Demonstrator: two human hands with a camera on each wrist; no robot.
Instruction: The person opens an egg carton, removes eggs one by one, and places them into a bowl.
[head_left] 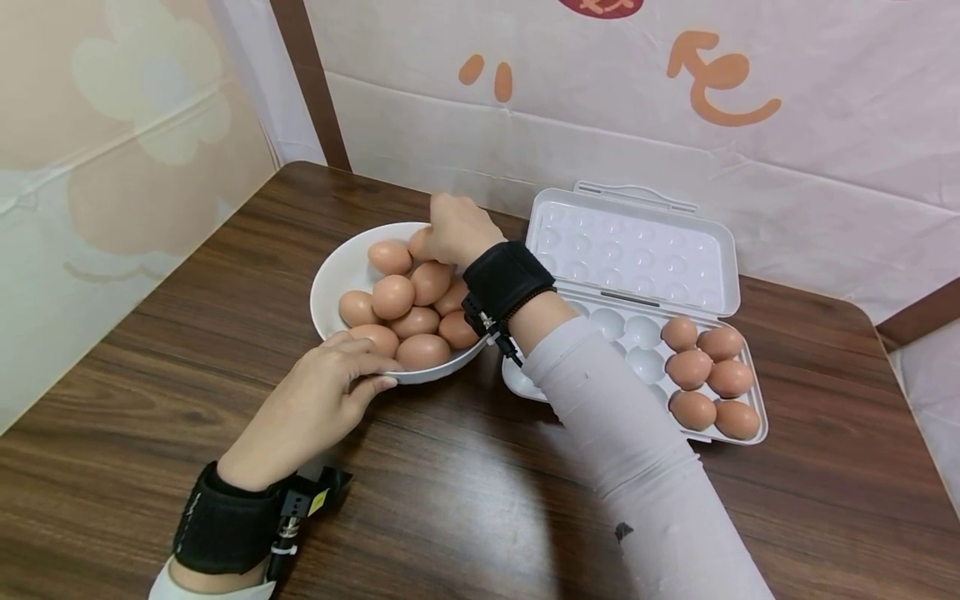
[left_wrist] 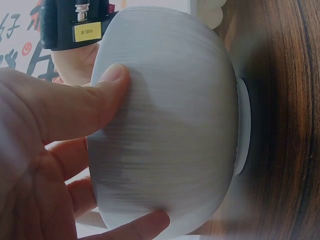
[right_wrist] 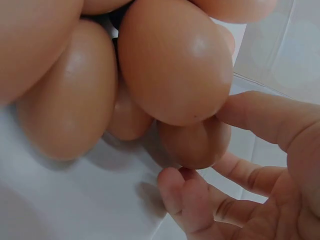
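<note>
In the head view, a white bowl [head_left: 337, 275] full of brown eggs stood on the wooden table [head_left: 450, 500], just beside an open egg tray [head_left: 705, 275] with six eggs at its right end. The left hand [head_left: 311, 408] held the near rim of the bowl with curled fingers. The right hand [head_left: 453, 229] reached into the far side of the bowl and closed around one egg [head_left: 417, 243].

In the left wrist view, the thumb [left_wrist: 85, 107] pressed on the outer wall of the bowl [left_wrist: 170, 130].

In the right wrist view, the fingers [right_wrist: 265, 117] of the right hand touched an egg [right_wrist: 195, 142] from both sides.
</note>
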